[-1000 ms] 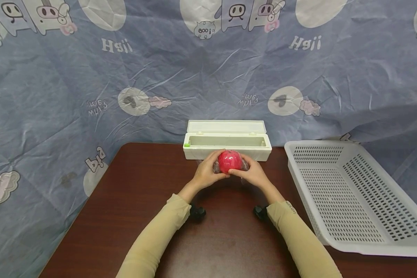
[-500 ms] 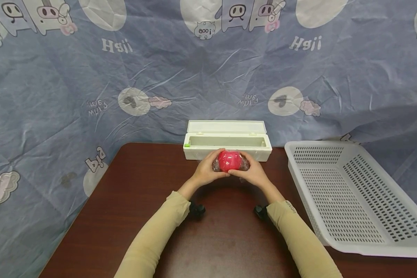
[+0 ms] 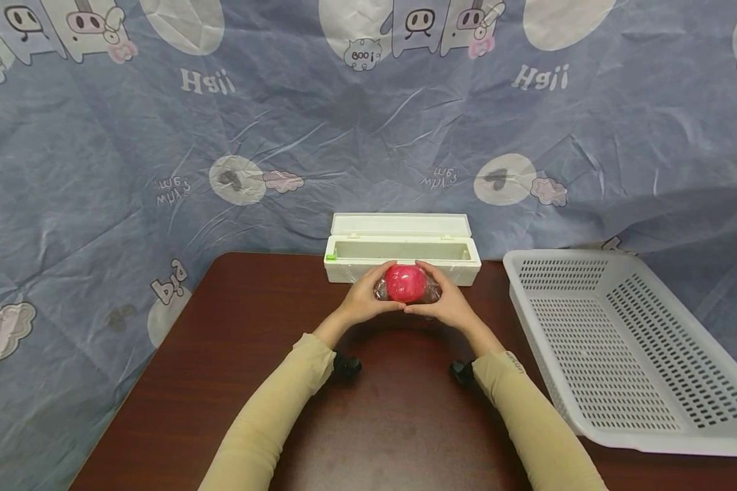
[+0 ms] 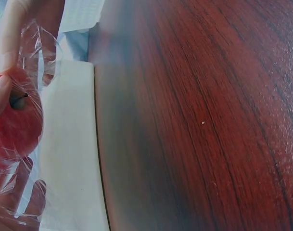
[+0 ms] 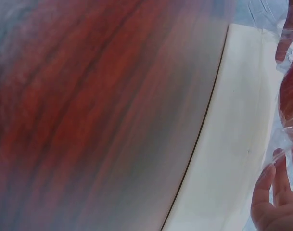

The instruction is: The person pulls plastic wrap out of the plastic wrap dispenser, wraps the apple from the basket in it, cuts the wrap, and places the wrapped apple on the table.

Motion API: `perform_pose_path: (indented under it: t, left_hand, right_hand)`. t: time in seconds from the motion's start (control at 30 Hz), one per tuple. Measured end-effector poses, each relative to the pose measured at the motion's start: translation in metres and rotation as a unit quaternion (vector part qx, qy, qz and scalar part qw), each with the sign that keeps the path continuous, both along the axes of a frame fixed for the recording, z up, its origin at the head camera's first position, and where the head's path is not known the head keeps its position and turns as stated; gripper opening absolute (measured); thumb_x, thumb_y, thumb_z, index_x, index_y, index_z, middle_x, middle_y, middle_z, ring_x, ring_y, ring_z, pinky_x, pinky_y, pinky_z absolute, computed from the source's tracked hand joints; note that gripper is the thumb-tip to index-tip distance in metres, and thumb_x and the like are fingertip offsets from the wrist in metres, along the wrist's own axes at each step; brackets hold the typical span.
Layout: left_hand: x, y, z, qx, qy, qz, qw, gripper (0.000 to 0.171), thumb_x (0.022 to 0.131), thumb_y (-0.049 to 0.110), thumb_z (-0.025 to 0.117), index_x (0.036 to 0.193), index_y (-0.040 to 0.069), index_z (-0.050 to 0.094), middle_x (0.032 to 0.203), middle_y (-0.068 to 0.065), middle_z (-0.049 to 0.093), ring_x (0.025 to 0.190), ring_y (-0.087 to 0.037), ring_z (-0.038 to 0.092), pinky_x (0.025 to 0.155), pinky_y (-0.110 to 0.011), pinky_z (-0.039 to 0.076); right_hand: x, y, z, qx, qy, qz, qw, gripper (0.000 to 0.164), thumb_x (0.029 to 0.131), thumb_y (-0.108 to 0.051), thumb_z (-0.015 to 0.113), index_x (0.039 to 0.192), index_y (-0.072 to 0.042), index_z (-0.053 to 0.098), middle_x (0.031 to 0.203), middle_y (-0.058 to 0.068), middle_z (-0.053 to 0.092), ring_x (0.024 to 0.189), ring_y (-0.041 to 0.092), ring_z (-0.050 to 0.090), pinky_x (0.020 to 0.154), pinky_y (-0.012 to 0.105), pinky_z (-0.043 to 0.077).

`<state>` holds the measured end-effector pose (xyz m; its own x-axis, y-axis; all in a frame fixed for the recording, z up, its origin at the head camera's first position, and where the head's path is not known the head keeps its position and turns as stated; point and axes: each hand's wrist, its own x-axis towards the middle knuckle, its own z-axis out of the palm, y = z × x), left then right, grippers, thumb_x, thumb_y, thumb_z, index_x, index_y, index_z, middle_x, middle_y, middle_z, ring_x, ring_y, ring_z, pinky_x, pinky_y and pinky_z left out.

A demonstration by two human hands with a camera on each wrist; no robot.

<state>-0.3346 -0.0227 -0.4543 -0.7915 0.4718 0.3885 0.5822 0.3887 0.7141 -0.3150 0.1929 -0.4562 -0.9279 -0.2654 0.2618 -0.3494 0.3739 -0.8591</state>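
A red apple (image 3: 405, 283) wrapped in clear cling film is held between both hands above the table's far side. My left hand (image 3: 362, 300) grips its left side, and my right hand (image 3: 453, 305) grips its right side. The thumb tips meet just below the apple in the head view. Bunched film (image 3: 432, 290) shows between the apple and the right palm. In the left wrist view the apple (image 4: 21, 127) shows its stem beside the thumbs under creased film. Only an edge of the apple (image 5: 291, 98) is visible in the right wrist view, near several fingers (image 5: 276, 192).
Behind the hands stands a long white cling-film box (image 3: 342, 273) with its lid raised and a green piece at its left end. A white perforated basket (image 3: 682, 442) occupies the table's right side. The dark wooden table (image 3: 233, 327) meets a patterned cloth (image 3: 368, 136) at the back.
The thumbs have slid down from the apple's front to beneath it, and the apple has turned slightly in the hands. Both arms have shifted only a little.
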Motion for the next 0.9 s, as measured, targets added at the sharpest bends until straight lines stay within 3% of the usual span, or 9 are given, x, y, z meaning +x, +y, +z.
perform_pose_path:
  t: [0.23,0.37,0.6,0.7,0.9]
  left_hand:
    - [-0.003,0.000,-0.001,0.004,-0.032,0.010,0.9994,0.084,0.071,0.026,0.083,0.142,0.013,0.040,0.135,-0.009,0.049,0.122,-0.021,0.047,0.101,-0.037,0.038]
    - [-0.004,0.000,-0.001,0.012,-0.054,0.015,0.9984,0.086,0.071,0.026,0.084,0.142,0.013,0.039,0.136,-0.008,0.049,0.123,-0.022,0.047,0.101,-0.039,0.038]
    - [-0.006,0.000,-0.002,0.027,-0.087,0.040,0.9950,0.083,0.070,0.032,0.083,0.140,0.014,0.041,0.135,-0.005,0.050,0.120,-0.020,0.049,0.099,-0.038,0.041]
    - [-0.006,0.001,-0.002,0.037,-0.087,0.039,0.9947,0.078,0.071,0.032,0.083,0.136,0.015,0.045,0.132,-0.003,0.052,0.117,-0.019,0.050,0.098,-0.037,0.042]
    - [-0.006,0.001,-0.002,0.050,-0.092,0.034,0.9939,0.073,0.072,0.035,0.082,0.134,0.019,0.048,0.128,0.001,0.054,0.114,-0.015,0.051,0.096,-0.035,0.043]
  right_hand:
    - [0.015,-0.004,0.027,0.017,0.010,0.019,1.000,0.079,0.074,-0.002,0.077,0.141,-0.002,0.037,0.134,0.025,0.043,0.116,0.041,0.045,0.086,0.053,0.047]
    - [0.015,-0.005,0.031,0.014,0.004,0.025,1.000,0.077,0.075,-0.002,0.076,0.141,-0.002,0.037,0.135,0.024,0.043,0.117,0.039,0.045,0.087,0.050,0.048]
    - [0.003,-0.001,0.019,0.010,-0.011,0.013,1.000,0.077,0.075,-0.009,0.079,0.141,-0.008,0.040,0.135,0.022,0.043,0.115,0.040,0.045,0.079,0.048,0.052]
    - [-0.007,0.004,0.006,0.006,-0.019,0.011,1.000,0.078,0.075,-0.017,0.080,0.142,-0.014,0.040,0.135,0.019,0.044,0.113,0.037,0.047,0.073,0.041,0.054]
    - [-0.009,0.005,0.004,0.001,-0.035,-0.001,0.999,0.077,0.074,-0.020,0.081,0.140,-0.022,0.043,0.134,0.015,0.046,0.112,0.036,0.048,0.072,0.040,0.055]
